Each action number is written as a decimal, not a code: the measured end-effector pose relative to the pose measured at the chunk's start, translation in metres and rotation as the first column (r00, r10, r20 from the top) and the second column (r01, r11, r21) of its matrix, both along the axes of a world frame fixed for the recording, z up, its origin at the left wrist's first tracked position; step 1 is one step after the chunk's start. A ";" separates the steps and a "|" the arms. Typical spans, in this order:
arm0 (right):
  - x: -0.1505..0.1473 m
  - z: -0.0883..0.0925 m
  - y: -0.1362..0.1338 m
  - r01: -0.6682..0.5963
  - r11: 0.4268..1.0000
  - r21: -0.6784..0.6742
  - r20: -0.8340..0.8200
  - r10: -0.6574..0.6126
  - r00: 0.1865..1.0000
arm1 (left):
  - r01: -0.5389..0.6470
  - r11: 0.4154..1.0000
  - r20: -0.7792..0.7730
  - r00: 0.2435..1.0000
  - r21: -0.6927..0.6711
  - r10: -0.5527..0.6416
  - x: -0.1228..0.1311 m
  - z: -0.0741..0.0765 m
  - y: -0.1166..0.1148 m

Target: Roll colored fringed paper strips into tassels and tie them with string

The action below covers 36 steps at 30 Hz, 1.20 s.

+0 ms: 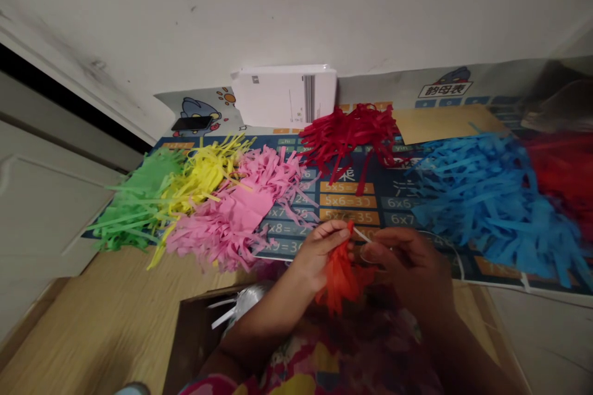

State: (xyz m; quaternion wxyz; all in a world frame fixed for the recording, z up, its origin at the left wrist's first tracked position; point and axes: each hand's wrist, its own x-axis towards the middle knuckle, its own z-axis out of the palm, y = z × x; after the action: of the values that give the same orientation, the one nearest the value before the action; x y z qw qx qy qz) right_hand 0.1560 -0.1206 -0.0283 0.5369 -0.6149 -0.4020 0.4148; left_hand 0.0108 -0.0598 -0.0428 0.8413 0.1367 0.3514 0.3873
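Between the thumb and fingers of my left hand (pixel 319 253) is the twisted top of an orange-red paper tassel (pixel 341 281), its fringe hanging down over my lap. A thin white string (pixel 362 234) runs from the tassel's top to my right hand (pixel 412 262), whose thumb and forefinger pinch it. More of the string curls over the table edge on the right. Beyond my hands, dark red fringed paper (pixel 354 133) lies on the table. Pink fringed paper (pixel 250 207) is to the left and blue fringed paper (pixel 486 197) to the right.
A printed mat with times tables (pixel 349 217) covers the table. Yellow fringe (pixel 206 170) and green fringe (pixel 139 197) lie at the left. A white box (pixel 282 99) leans on the wall, near a black phone (pixel 193 123). Below stands an open carton (pixel 189 327).
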 end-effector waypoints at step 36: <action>0.017 0.003 0.010 -0.194 0.957 0.218 0.389 0.097 0.916 | 0.358 0.559 -0.631 0.644 0.748 0.432 -0.005 -0.002 -0.023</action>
State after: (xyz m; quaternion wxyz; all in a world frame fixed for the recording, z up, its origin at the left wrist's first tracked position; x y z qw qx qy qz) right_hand 0.1731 -0.1105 -0.0249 0.4913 -0.5776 -0.5913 0.2744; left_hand 0.0053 -0.0828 -0.0445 0.4315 0.6555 0.4486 0.4277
